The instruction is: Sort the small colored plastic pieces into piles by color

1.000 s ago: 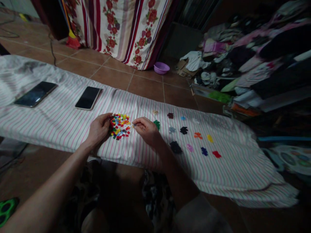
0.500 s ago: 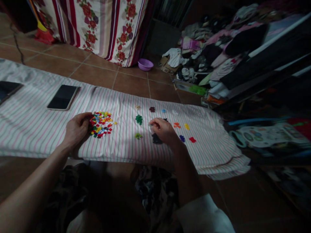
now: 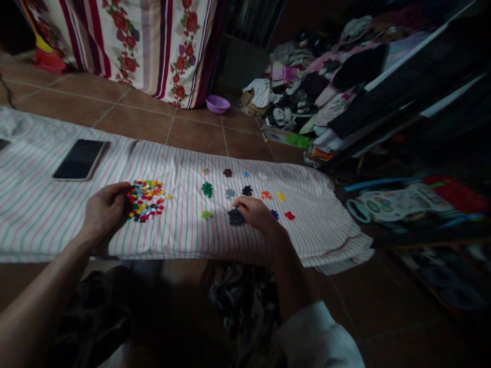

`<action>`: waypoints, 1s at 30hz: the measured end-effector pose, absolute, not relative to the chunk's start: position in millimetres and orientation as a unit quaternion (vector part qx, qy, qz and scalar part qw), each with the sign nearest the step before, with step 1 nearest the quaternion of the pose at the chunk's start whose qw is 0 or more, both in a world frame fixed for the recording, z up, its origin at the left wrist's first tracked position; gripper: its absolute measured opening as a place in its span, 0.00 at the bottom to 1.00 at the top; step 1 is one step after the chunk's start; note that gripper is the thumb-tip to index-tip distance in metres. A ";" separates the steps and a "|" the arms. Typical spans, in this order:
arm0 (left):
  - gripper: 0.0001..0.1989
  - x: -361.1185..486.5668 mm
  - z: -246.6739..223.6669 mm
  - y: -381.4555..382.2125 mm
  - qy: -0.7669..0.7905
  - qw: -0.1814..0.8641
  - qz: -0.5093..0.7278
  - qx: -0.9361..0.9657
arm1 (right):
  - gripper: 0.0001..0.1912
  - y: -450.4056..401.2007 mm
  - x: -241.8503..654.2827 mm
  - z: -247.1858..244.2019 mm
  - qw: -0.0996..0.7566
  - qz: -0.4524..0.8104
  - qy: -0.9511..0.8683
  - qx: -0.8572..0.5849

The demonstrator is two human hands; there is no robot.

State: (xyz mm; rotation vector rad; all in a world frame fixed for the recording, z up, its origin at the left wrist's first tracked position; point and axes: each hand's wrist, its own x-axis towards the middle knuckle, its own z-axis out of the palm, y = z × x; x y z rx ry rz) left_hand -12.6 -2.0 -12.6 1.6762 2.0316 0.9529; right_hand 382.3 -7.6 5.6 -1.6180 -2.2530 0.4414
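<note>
A loose heap of mixed coloured small pieces [image 3: 148,200] lies on the striped cloth [image 3: 184,230]. At its left edge rests my left hand [image 3: 103,208], index finger reaching out to the pieces and thumb slightly apart; the other fingers are hidden. My right hand [image 3: 256,212] is over the right side of a dark grey pile [image 3: 235,216], thumb and index pinched together. Whatever they hold is too small to make out. Around it sit single-colour groups: grey pieces [image 3: 229,193], black pieces [image 3: 247,190], green pieces [image 3: 207,189], lime pieces [image 3: 206,215], blue pieces [image 3: 274,214] and red pieces [image 3: 290,215].
Farther back are beige [image 3: 204,171], brown [image 3: 227,173] and light blue pieces [image 3: 245,174]. Orange [image 3: 266,194] and yellow pieces [image 3: 281,196] lie to the right. A phone [image 3: 80,160] is at the left. Beyond the cloth, a purple basin [image 3: 218,104] stands on the floor.
The view has shifted, so everything appears farther left. My right hand has moved off the grey pieces, which now show, and is lower at the dark grey pile. My left hand stays by the heap.
</note>
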 end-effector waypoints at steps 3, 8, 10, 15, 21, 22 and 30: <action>0.20 -13.0 -11.0 -1.7 0.715 0.194 0.341 0.579 | 0.13 -6.4 381.4 3.2 0.162 0.165 -0.797 -0.558; 0.20 -13.3 -9.9 -2.0 0.712 0.197 0.344 0.579 | 0.14 -6.6 383.3 3.6 0.160 0.170 -0.808 -0.541; 0.20 -13.7 -11.4 -1.7 0.711 0.201 0.344 0.579 | 0.14 -6.5 383.6 3.5 0.163 0.167 -0.812 -0.535; 0.17 -14.5 -13.8 -1.5 0.708 0.213 0.356 0.572 | 0.14 -4.9 382.3 2.8 0.173 0.160 -0.808 -0.540; 0.15 -13.4 -11.5 -3.2 0.702 0.212 0.370 0.571 | 0.17 -3.6 379.7 2.3 0.177 0.155 -0.807 -0.542; 0.16 -13.4 -11.4 -3.2 0.704 0.210 0.367 0.571 | 0.18 -3.3 379.6 2.1 0.176 0.156 -0.806 -0.543; 0.17 -14.6 -11.4 -2.0 0.706 0.206 0.351 0.580 | 0.17 -1.8 377.4 6.3 0.165 0.192 -0.796 -0.550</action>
